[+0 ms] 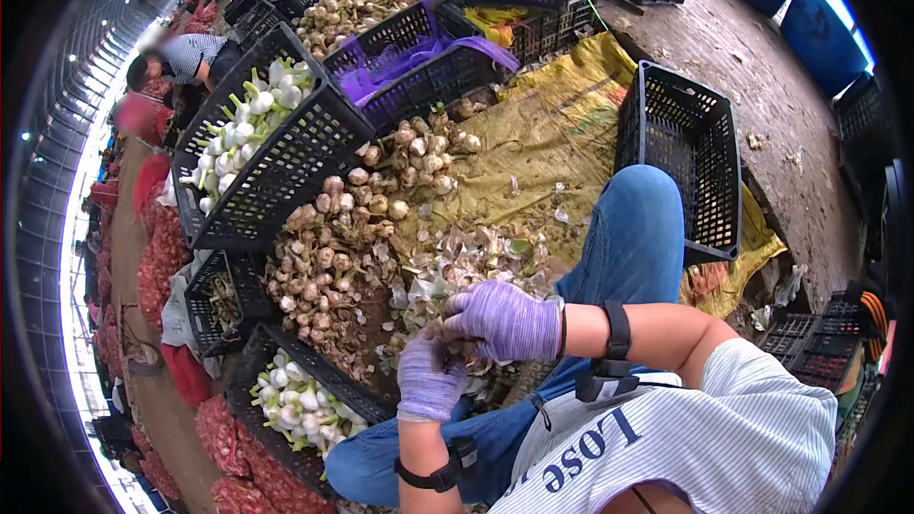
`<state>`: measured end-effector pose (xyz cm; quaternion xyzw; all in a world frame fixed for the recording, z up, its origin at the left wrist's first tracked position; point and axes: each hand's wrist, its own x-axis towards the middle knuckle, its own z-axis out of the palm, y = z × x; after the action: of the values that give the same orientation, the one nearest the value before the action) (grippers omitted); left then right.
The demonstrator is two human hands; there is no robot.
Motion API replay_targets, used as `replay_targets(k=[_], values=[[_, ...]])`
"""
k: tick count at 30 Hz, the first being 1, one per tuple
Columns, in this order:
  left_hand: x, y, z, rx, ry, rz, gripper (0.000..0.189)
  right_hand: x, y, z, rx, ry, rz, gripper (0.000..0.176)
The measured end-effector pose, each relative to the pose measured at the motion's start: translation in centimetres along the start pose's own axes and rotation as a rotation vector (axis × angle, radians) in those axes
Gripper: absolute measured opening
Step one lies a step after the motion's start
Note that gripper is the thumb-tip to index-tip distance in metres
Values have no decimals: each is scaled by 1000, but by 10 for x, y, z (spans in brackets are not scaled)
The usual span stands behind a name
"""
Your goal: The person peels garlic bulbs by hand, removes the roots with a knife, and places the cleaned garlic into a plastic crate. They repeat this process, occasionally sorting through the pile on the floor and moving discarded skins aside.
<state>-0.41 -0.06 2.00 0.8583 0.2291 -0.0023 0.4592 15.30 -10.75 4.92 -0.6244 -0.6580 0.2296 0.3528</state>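
Note:
My right hand (506,322) and my left hand (430,379), both in purple knit gloves with darkened fingertips, meet in front of my lap. The fingers of both are curled in close together. What they hold between them is hidden by the gloves; I cannot make it out. Just beyond my hands lies a heap of papery garlic skins (476,262). Unpeeled garlic bulbs (328,257) with brownish skins are piled to the left of it. Peeled white garlic bulbs (300,405) with green stems fill a black crate (262,347) near my left knee.
Another crate (276,186) of white garlic stands tilted at upper left. Purple netting (400,67) lies in a crate behind the pile. A black crate (685,167) stands beyond my right knee on a yellow tarp (562,114). Red mesh sacks (162,262) and a person (195,57) are at left.

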Motion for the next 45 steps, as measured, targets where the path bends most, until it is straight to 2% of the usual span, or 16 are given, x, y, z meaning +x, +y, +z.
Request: replay_targets(k=[2,5,7,9,10,11,12,15,17,21,23,25,29,37,40,45], values=[[-5,4,15,-493,229,-131,22,0,5,10,76,76,-46,33],[-1,-36,1,-663,392,-410,27,7,-5,15,419,377,-260,27],[-12,-60,-31,145,449,-391,24,12,-3,14,497,338,-192,26],[-54,-178,-66,12,936,-425,26,16,10,24,385,218,-20,30],[-44,-95,-87,-195,1134,-471,16,21,23,30,265,79,133,34],[-56,-64,-109,-186,1117,-620,28,24,40,48,235,40,167,32],[-70,-60,-123,-186,1107,-607,28,26,48,54,210,30,189,33],[-106,-83,-158,685,1061,-372,42,40,77,79,129,-29,312,46],[-81,-79,-162,338,1243,-376,36,63,93,71,115,-273,511,38],[10,-119,-153,407,838,-304,42,102,175,44,236,-53,792,23],[65,-148,-143,330,645,-177,49,115,227,24,90,92,913,27],[149,-104,-99,223,475,-312,58,123,288,8,61,181,1019,36],[277,-133,-53,516,200,-128,53,130,378,-31,-80,361,1091,45],[488,-135,-8,675,303,196,48,178,507,-76,-124,354,956,61],[538,-126,2,792,133,-31,47,210,509,-87,-24,275,994,73],[583,-123,22,1010,-116,-438,45,251,500,-69,-145,68,1070,61]])
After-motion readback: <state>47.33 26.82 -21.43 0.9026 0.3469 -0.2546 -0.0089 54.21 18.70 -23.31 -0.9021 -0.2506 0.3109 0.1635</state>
